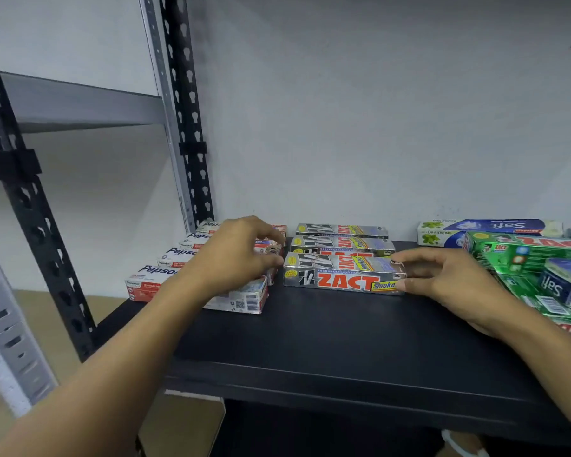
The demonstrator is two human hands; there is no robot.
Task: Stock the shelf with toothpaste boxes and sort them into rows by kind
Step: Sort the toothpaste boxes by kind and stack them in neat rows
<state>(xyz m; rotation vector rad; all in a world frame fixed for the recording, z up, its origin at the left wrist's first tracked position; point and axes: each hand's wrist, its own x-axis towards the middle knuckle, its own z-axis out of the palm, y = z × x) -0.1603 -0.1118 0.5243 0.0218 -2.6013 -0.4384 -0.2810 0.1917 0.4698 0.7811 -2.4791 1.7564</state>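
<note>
Silver cardboard, the Zact Smokers box lies at the front of the black shelf; probably light, stiff, dentable. The right hand pinches its right end. The left hand curls at its left end, grip unclear.

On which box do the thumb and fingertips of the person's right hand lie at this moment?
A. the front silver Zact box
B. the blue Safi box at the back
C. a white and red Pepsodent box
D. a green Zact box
A: the right hand has its thumb and fingertips on the right end of the front silver Zact box, in the middle row on the shelf.
</note>
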